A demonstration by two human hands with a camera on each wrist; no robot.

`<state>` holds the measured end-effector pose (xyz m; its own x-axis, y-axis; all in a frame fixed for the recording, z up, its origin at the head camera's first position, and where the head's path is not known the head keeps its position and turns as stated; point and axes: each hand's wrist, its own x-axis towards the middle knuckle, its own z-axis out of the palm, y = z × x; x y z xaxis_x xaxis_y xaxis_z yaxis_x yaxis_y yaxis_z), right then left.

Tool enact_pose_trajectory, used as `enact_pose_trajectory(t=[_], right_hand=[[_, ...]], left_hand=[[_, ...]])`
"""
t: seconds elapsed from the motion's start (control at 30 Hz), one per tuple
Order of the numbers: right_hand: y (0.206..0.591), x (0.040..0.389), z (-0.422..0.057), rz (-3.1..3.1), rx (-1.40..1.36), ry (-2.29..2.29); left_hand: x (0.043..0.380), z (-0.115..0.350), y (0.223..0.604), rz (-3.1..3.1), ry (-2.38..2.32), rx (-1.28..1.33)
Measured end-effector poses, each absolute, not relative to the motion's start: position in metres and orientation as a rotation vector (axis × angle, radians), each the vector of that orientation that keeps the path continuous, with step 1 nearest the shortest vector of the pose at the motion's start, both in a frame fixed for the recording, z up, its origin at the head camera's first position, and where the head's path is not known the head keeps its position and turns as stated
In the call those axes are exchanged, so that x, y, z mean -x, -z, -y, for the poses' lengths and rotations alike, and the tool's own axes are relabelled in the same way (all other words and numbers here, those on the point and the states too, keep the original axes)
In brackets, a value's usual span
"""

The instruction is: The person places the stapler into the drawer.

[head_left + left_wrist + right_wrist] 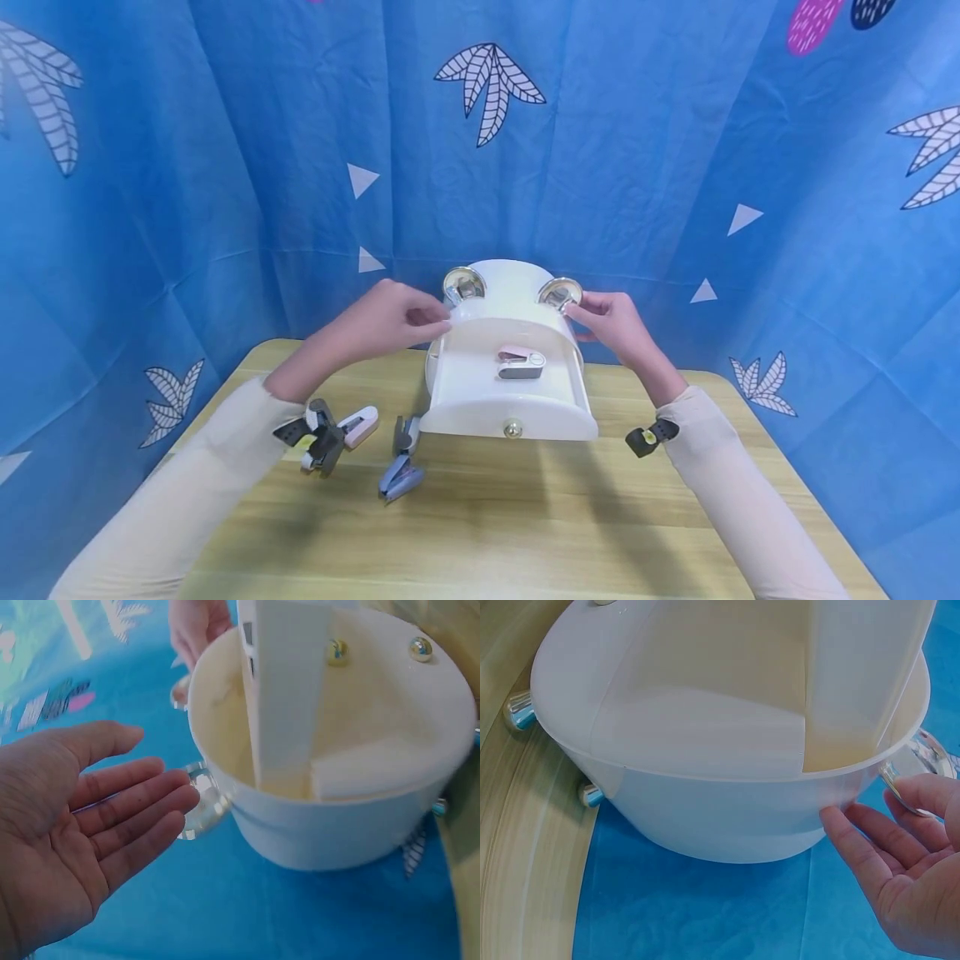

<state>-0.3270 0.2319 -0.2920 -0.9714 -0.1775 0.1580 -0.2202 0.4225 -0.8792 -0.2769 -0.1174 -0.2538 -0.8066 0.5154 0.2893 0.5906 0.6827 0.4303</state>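
A white rounded storage box (510,283) with its drawer (468,400) pulled out stands at the back of the table. In the drawer lies a pink and grey stapler (521,364). My left hand (390,315) is beside the box's left shoulder; its fingers extend near the shiny left disc (206,806), and I cannot tell whether they touch it. My right hand (611,321) pinches the shiny right disc (560,293) by its rim, thumb in front and fingers partly behind. The right index fingertip (831,816) rests against the box wall.
Left of the box lie several staplers: a blue one (401,479), a dark one (406,433) and a pink one (360,425) with another dark one (324,437), partly behind the left wrist. A round knob (512,429) is on the drawer front. Blue curtain (637,167) surrounds the table.
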Motion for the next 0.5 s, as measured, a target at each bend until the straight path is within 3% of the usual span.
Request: enact_pose_trajectory(t=[0.23,0.5], right_hand=[[0.29,0.327,-0.23,2.624,-0.355,-1.621],[0.291,0.328,-0.23,2.622,-0.345,-1.64]], left_hand=[[0.274,0.156,0.291,2.778,0.853,0.636],[0.275,0.167,0.351,2.798,0.861,0.488]])
